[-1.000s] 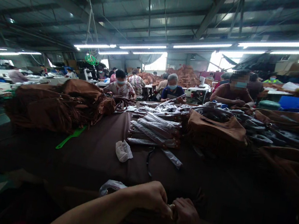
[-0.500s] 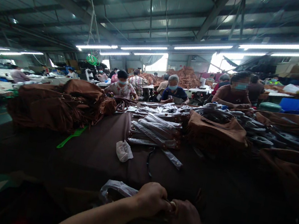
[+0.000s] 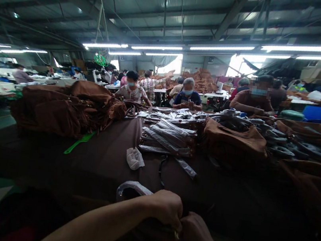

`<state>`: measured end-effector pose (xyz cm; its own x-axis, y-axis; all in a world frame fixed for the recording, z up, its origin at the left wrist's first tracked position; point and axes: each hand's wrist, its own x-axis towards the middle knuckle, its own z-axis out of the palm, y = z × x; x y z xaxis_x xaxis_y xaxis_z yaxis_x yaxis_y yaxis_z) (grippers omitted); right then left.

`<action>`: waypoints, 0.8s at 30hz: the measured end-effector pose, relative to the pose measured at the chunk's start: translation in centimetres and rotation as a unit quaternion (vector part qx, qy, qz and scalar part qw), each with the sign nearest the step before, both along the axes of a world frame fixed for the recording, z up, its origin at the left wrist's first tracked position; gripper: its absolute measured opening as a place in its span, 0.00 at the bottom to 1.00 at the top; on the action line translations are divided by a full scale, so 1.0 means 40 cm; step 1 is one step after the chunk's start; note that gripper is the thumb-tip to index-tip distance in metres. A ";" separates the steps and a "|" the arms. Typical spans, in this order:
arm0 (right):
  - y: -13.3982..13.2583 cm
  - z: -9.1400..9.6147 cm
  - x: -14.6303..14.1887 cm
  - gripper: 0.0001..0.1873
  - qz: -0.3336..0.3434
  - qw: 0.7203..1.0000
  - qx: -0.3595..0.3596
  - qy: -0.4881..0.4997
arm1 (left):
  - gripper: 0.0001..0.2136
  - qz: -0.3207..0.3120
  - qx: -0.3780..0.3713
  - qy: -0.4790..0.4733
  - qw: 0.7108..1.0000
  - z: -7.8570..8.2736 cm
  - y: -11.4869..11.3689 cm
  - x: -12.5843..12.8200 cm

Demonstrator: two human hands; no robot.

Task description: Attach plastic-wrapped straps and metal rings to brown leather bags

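My left hand (image 3: 167, 208) is closed, its fingertips meeting those of my right hand (image 3: 195, 232) low in the middle of the view. A small gold-coloured metal piece (image 3: 176, 235) peeks out at the fingertips, just under my left hand. The fingers of my right hand are curled in, and what they grip is hidden. Behind my left wrist curves a bag handle (image 3: 132, 185) in clear plastic wrap; my forearm hides its lower part. Dark brown material under the hands is too dim to make out.
Ahead on the dark-covered table (image 3: 106, 160) lie wrapped straps (image 3: 167, 135), a crumpled white wrapper (image 3: 134, 159), a thin black strip (image 3: 161, 171) and a green comb-like tool (image 3: 80, 142). Brown bags (image 3: 60, 107) are heaped left, another brown bag (image 3: 233, 137) right. Co-workers (image 3: 186, 96) sit beyond.
Both hands have drawn closer together, and the metal piece now shows lower, beneath the fingertips. The wrapped handle has shifted slightly up and right. The whole view has moved a little.
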<state>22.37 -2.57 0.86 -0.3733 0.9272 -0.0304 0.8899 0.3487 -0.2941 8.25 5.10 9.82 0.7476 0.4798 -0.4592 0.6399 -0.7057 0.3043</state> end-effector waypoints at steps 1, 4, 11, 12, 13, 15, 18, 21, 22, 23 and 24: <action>0.003 -0.010 0.001 0.07 0.013 1.000 -0.004 0.002 | 0.15 -0.016 -0.005 0.006 1.000 -0.001 0.003 0.004; 0.015 -0.035 0.008 0.07 0.051 0.998 -0.019 0.015 | 0.12 -0.014 -0.066 -0.001 0.998 -0.014 0.013 0.013; 0.009 -0.019 0.007 0.04 0.077 0.996 -0.018 0.048 | 0.14 0.138 -0.391 0.015 0.910 -0.055 0.047 0.024; 0.004 -0.011 0.006 0.04 0.063 0.996 -0.010 0.056 | 0.15 0.139 -0.392 0.012 0.909 -0.053 0.053 0.025; -0.001 -0.001 0.005 0.05 0.043 0.997 0.000 0.065 | 0.15 0.140 -0.379 0.002 0.915 -0.050 0.057 0.025; -0.010 0.016 0.007 0.07 -0.001 0.996 0.019 0.084 | 0.14 0.138 -0.331 -0.034 0.933 -0.039 0.064 0.023; -0.019 0.034 0.013 0.13 -0.049 0.992 0.038 0.107 | 0.14 0.122 -0.270 -0.072 0.952 -0.025 0.062 0.018; -0.024 0.036 0.013 0.09 -0.081 0.989 0.042 0.115 | 0.12 0.112 -0.210 -0.098 0.966 -0.021 0.042 0.011; -0.025 0.034 0.012 0.10 -0.091 0.988 0.042 0.114 | 0.11 0.111 -0.178 -0.107 0.972 -0.022 0.033 0.009; -0.025 0.030 0.010 0.12 -0.102 0.987 0.043 0.113 | 0.11 0.112 -0.145 -0.119 0.976 -0.025 0.024 0.007; -0.025 0.026 0.007 0.15 -0.111 0.986 0.043 0.113 | 0.10 0.118 -0.118 -0.132 0.977 -0.029 0.016 0.005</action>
